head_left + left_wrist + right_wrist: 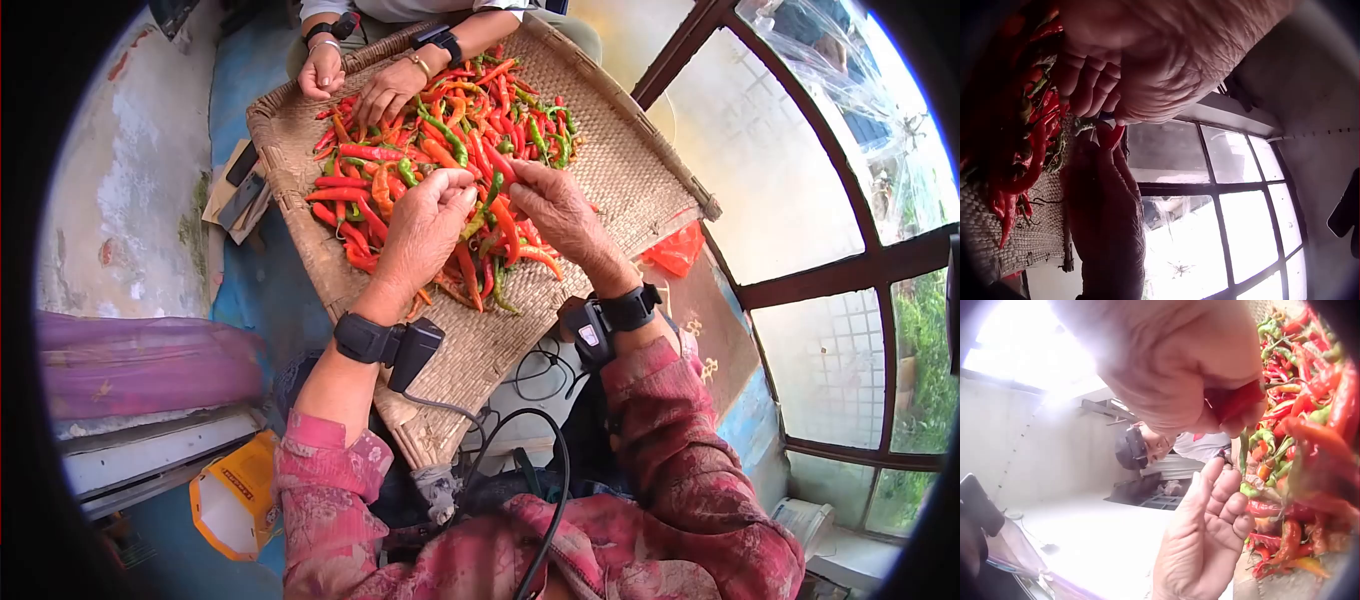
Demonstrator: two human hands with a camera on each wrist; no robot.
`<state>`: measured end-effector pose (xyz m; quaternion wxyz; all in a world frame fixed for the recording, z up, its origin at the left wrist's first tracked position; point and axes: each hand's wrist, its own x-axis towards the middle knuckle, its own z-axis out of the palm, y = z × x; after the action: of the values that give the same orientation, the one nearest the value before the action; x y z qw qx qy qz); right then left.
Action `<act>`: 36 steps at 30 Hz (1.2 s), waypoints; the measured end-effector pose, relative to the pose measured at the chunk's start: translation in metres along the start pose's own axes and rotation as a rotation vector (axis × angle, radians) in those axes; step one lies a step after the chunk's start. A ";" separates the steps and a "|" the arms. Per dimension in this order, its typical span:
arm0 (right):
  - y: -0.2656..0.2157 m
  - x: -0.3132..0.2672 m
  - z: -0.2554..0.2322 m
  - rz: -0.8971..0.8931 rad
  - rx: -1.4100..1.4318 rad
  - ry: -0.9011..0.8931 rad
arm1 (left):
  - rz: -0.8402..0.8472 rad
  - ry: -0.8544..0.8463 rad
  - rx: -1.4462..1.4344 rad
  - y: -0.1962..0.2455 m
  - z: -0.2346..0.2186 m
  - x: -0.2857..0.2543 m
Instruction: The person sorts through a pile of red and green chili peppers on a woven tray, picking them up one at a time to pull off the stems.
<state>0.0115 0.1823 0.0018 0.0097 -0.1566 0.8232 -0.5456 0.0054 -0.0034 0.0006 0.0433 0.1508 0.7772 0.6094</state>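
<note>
The glossy red chilli pepper (1238, 403) is in my right hand (562, 215), raised over the heap, its stem end seeming to point toward the peppers below. Seen from my head, its long axis slants away from me and slightly left, out from my right fingertips. The right hand is the nearer one: its fingers are bent round the chilli, thumb and fingers pinching it with no open gap. My bare left hand (430, 225) lies to the left and a little nearer my body, its fingertips just beside the right ones. Its fingers are half bent, the thumb close to the forefinger; I cannot tell whether they pinch anything. Under both hands lies the mixed heap of red, orange and green chilli peppers (465, 265), on a wide, pale, woven tray (640, 165). Across it, another person's hand (388, 92) touches the heap's far side.
</note>
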 end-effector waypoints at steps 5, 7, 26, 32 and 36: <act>-0.017 -0.001 0.013 0.110 0.236 -0.050 | -0.151 -0.025 -0.266 0.010 0.005 0.001; -0.014 -0.002 0.014 0.103 0.164 -0.047 | -0.236 -0.058 -0.483 0.005 0.005 0.000; 0.037 0.011 0.015 -0.206 -0.773 0.098 | -0.265 0.004 -0.077 0.007 -0.041 0.002; 0.026 0.023 0.008 -0.144 -0.504 0.194 | -0.031 0.128 0.364 -0.003 -0.039 -0.001; 0.001 0.015 0.009 -0.012 0.088 0.138 | 0.103 0.073 0.229 0.009 -0.024 -0.001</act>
<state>-0.0015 0.1703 -0.0005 -0.0433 -0.1229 0.7961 -0.5910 0.0024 -0.0241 0.0155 -0.0341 0.1723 0.8340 0.5231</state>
